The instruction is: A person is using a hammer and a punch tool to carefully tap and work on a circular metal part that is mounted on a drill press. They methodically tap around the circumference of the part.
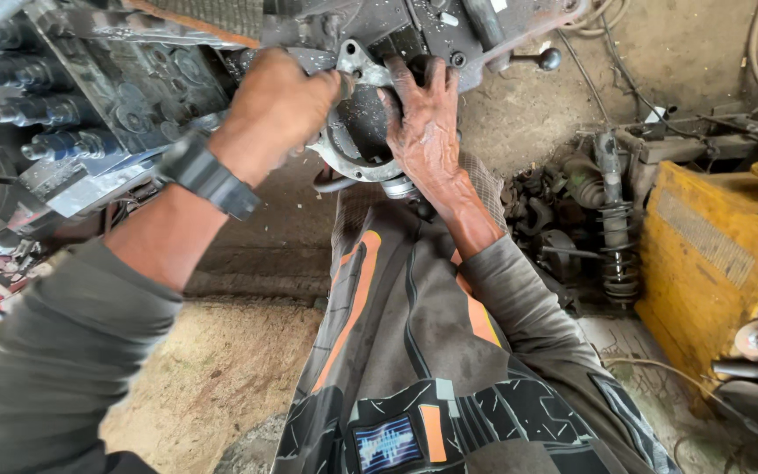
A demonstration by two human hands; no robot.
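I was working on a round grey metal plate at the far side of the scene, pressed against the dark engine block. To do this well, I thought I should hold the plate flat and still with one hand and turn slowly with the other, so nothing slipped.

My left hand was curled into a tight fist at the plate's left edge. It seemed to be closed on a small tool or bolt, but I could not see it clearly. A black watch sat on that wrist.

My right hand lay flat and open, fingers spread on the plate's right side, holding nothing. Both arms reached far forward over my lap.
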